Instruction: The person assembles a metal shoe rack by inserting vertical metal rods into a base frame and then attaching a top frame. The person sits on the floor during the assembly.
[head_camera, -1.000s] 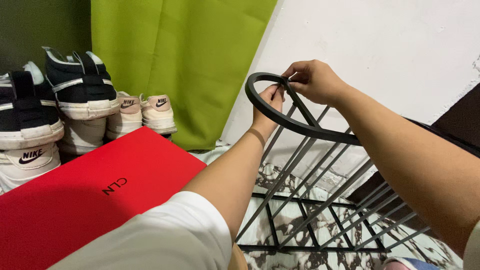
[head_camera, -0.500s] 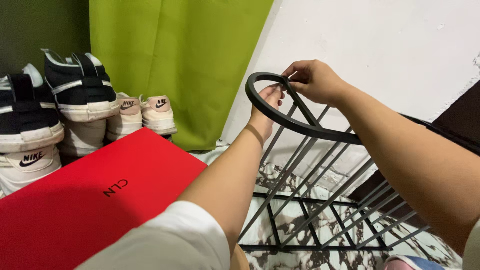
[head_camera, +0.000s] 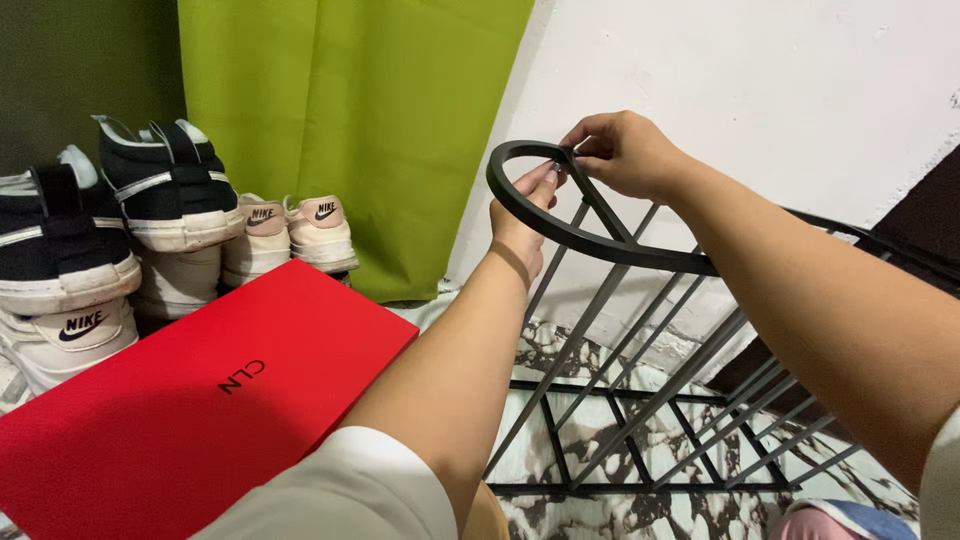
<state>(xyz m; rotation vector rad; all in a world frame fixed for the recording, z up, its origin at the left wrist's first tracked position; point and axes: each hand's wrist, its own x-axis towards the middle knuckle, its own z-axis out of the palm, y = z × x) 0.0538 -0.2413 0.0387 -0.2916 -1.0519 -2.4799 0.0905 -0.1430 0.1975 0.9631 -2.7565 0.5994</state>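
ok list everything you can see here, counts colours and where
metal rack: 1, black, slatted with a rounded loop end, centre to right, tilted over the floor
box: 1, red, flat, lower left
high-top sneakers: several, black and white, stacked at far left
low sneakers: 2, cream with pink heels, beside the high-tops
curtain: 1, lime green, top centre
wall: white, upper right
floor: marbled white and dark, under the rack
left hand: 1, fingertips at the rack's loop, white sleeve
right hand: 1, pinching at the top of the loop
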